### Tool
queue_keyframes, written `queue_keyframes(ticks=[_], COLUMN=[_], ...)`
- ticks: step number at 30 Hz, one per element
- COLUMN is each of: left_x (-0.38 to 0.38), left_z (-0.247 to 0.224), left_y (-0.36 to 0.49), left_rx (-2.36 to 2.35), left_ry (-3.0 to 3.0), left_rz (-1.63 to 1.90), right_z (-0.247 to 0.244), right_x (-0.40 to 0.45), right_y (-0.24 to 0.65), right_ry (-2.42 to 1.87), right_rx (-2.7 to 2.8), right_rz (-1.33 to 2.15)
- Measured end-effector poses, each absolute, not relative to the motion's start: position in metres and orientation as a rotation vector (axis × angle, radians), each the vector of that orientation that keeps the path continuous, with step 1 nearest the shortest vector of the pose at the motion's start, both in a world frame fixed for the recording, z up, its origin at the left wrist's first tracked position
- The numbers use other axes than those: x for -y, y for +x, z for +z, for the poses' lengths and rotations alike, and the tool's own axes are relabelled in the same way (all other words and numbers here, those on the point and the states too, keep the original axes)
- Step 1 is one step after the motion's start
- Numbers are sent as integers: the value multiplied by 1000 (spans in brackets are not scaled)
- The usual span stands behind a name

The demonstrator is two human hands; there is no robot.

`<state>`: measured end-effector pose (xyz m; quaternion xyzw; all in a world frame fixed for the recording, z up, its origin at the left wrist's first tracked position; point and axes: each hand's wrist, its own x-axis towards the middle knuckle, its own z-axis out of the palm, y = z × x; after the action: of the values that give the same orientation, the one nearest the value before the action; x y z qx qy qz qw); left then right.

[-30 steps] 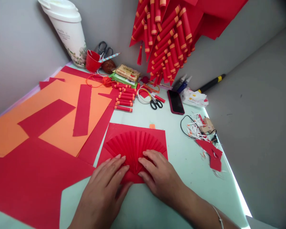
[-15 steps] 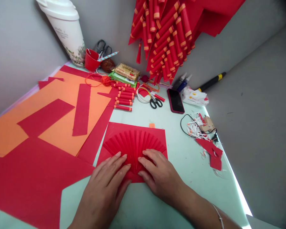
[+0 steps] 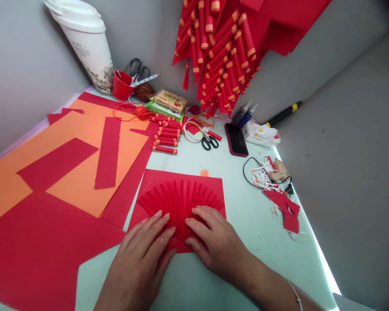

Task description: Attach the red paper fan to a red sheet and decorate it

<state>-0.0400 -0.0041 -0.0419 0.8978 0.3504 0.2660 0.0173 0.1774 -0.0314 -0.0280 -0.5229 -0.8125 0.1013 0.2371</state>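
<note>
A pleated red paper fan [image 3: 181,194] lies spread in a half circle on a flat sheet of red paper [image 3: 152,176] in front of me. My left hand [image 3: 145,250] holds the fan's lower left edge, fingers curved over the folds. On the lower right edge, my right hand [image 3: 214,237] grips the folds in the same way, its thumb near the fan's bottom point. The fan's two outer ends are partly hidden beneath my fingers.
Orange paper [image 3: 65,125] and large red paper [image 3: 45,250] cover the left side. Behind the fan are small red paper rolls [image 3: 165,142], scissors [image 3: 210,142], tape [image 3: 192,131] and a phone [image 3: 236,139]. Paper scraps [image 3: 282,194] lie right. Firecracker decorations [image 3: 227,65] hang above.
The whole view has shifted slightly, so things sit a little lower and further left. Both hands keep their places on the fan, and the fan's shape looks the same.
</note>
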Motion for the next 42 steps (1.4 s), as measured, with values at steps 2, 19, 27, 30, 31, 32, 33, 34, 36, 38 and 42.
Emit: queue_keyframes(ticks=[2,19,27,30,31,32,33,34,36,38,42], left_x=[3,4,7,9,9,9,9,10,10,10,11], left_z=[-42,-39,-28,-27,-27,-27,-26,-26,-26,-26,-24], left_y=[-40,-40,-40,-40,-40,-40,-40,-40,-41,-42,-42], left_rx=[-1091,-1113,-967,-914,-903,-895,-889,-885,-875,-860,-844], left_ry=[2792,2739,2623,2617,2618,2620,2621,2619,2613,2615,2622], left_rz=[844,883,1023,1051,1057,1067,1074,1081,1092,1096,1105], right_z=[-27,-21,-11,-11,-11,-11,-10,-10,-9,-8,-1], right_x=[31,29,-3,-36,-49,-60,-71,-81,-96,-105,-111], right_y=[177,182,223,244,249,253,256,257,257,255,249], right_ry=[-1439,-1401,-1643,-1797,-1859,-1907,-1944,-1959,-1963,-1958,-1978], right_rx=[2225,2092,1645,1584,1569,1568,1570,1581,1619,1665,1740], right_rz=[285,224,444,594,663,755,846,910,1007,1060,1095])
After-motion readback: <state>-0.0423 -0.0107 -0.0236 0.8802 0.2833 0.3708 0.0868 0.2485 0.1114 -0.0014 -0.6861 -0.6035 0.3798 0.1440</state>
